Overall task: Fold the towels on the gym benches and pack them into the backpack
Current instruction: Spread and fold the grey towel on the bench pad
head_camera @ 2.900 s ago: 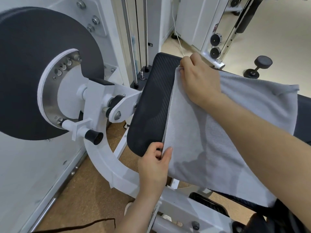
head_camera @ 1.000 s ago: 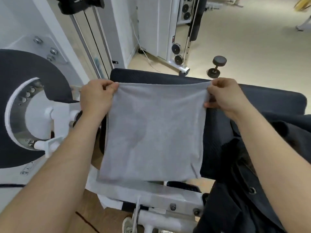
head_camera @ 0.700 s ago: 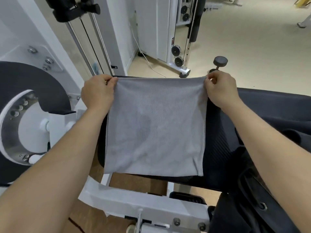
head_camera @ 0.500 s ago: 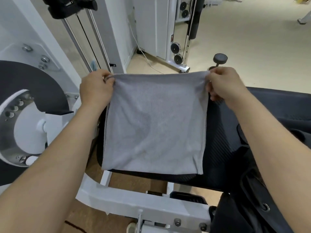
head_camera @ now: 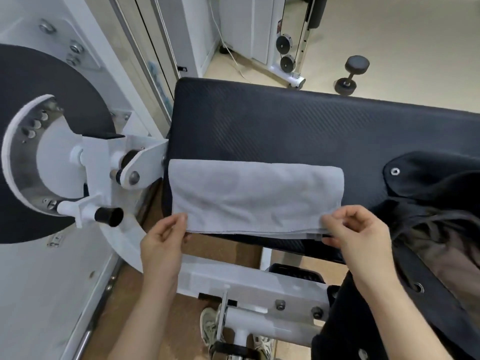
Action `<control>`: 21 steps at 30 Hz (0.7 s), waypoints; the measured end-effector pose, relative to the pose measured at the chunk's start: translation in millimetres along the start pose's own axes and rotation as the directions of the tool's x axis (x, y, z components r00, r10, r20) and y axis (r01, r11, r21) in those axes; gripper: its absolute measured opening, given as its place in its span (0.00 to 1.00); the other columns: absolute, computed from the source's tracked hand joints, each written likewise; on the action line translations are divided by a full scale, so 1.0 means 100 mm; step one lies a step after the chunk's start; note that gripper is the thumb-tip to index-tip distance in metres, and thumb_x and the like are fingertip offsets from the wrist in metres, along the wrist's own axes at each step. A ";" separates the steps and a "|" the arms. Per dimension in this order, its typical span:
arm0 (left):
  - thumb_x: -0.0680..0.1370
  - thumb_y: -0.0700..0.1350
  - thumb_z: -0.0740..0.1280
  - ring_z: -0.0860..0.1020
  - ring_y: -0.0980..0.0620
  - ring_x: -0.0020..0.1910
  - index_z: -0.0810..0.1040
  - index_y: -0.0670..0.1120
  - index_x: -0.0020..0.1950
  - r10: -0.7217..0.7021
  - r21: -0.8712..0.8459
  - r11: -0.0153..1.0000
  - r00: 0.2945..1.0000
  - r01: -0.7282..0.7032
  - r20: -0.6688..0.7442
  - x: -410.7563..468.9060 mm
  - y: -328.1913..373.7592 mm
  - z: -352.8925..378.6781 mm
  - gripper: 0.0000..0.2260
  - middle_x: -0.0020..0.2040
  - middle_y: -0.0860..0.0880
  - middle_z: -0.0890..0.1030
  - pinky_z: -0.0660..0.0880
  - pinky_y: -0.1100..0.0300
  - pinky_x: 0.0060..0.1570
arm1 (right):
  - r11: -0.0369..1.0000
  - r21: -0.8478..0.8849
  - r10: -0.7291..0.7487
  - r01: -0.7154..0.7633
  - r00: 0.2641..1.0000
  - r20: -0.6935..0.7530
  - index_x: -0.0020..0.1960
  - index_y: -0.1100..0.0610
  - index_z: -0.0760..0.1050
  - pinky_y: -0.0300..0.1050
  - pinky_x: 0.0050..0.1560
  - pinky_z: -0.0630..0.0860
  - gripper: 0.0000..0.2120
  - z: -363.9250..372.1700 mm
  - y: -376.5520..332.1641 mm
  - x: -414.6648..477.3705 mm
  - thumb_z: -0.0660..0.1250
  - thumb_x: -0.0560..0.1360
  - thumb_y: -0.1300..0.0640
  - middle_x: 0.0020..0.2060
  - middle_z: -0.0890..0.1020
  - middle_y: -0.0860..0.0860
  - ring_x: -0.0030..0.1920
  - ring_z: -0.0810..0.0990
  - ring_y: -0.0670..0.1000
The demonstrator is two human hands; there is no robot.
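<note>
A grey towel lies folded into a long flat band on the near part of the black bench pad. My left hand pinches the towel's near left corner between thumb and fingers. At the near right corner, my right hand pinches the stacked edges. A black backpack with metal eyelets rests on the bench's right end, its dark opening facing me.
A white machine frame with a large black disc and a knobbed pin stands close on the left. White crossbars run below the bench. A black dumbbell lies on the beige floor beyond, near a cable machine.
The towel, held up by its top corners before, has been folded over toward me and laid on the bench as a narrower band. Both hands came down to its near edge.
</note>
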State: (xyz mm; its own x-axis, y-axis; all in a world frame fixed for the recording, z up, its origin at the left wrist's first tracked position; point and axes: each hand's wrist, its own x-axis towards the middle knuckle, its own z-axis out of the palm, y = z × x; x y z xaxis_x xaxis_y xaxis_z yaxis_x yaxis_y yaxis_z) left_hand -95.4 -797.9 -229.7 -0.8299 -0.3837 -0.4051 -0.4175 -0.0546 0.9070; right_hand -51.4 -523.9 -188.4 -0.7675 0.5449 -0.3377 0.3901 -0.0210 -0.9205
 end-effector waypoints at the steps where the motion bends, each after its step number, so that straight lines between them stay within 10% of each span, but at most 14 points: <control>1: 0.78 0.42 0.70 0.81 0.54 0.38 0.81 0.51 0.52 -0.018 -0.020 1.000 1.000 0.018 0.004 0.01 -0.03 -0.01 0.06 0.48 0.47 0.85 0.77 0.60 0.44 | 1.000 -0.011 0.007 -0.007 1.000 -0.005 0.44 0.58 0.75 0.39 0.36 0.81 0.05 0.01 0.05 -0.02 0.71 0.74 0.65 0.36 0.83 0.53 0.39 0.83 0.51; 8: 0.77 0.39 0.70 0.76 0.56 0.34 0.79 0.50 0.60 -0.039 -0.084 0.996 0.999 0.040 0.016 0.09 0.04 -0.10 0.13 0.46 0.50 0.84 0.73 0.58 0.41 | 0.971 -0.215 -0.100 0.101 0.995 0.015 0.61 0.47 0.71 0.41 0.36 0.81 0.20 0.03 0.03 -0.09 0.72 0.74 0.61 0.37 0.85 0.48 0.39 0.84 0.46; 13: 0.77 0.34 0.66 0.81 0.54 0.44 0.78 0.45 0.62 -0.030 -0.145 0.989 0.999 0.037 0.045 0.20 0.17 -0.16 0.15 0.47 0.52 0.85 0.75 0.59 0.47 | 0.997 -0.077 0.022 -0.014 0.995 0.099 0.56 0.50 0.72 0.41 0.35 0.82 0.15 0.08 -0.02 -0.15 0.70 0.75 0.64 0.39 0.86 0.50 0.41 0.85 0.49; 17: 0.75 0.35 0.67 0.77 0.51 0.42 0.79 0.50 0.59 -0.097 -0.049 0.994 0.990 0.103 0.105 0.31 0.17 -0.18 0.16 0.56 0.43 0.82 0.73 0.57 0.42 | 0.951 -0.308 0.023 0.011 0.994 0.107 0.49 0.48 0.65 0.57 0.38 0.81 0.12 0.12 0.09 -0.17 0.66 0.75 0.61 0.38 0.84 0.49 0.38 0.81 0.54; 21: 0.75 0.43 0.71 0.77 0.53 0.40 0.77 0.51 0.59 -0.052 0.026 0.998 0.994 0.050 0.094 0.42 0.24 -0.14 0.13 0.53 0.46 0.82 0.72 0.62 0.35 | 0.892 -0.432 -0.096 0.134 0.989 0.111 0.49 0.50 0.62 0.50 0.33 0.69 0.10 0.14 0.12 -0.15 0.63 0.75 0.59 0.25 0.77 0.46 0.25 0.70 0.47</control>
State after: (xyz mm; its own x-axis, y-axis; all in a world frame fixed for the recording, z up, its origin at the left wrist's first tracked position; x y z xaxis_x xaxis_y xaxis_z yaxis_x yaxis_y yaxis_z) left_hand -134.9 -828.6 -223.5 -0.8380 -0.2919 -0.4611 -0.4680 -0.0500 0.8823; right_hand -42.7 -544.3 -197.6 -0.8528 0.4482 -0.2678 0.4643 0.4163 -0.7817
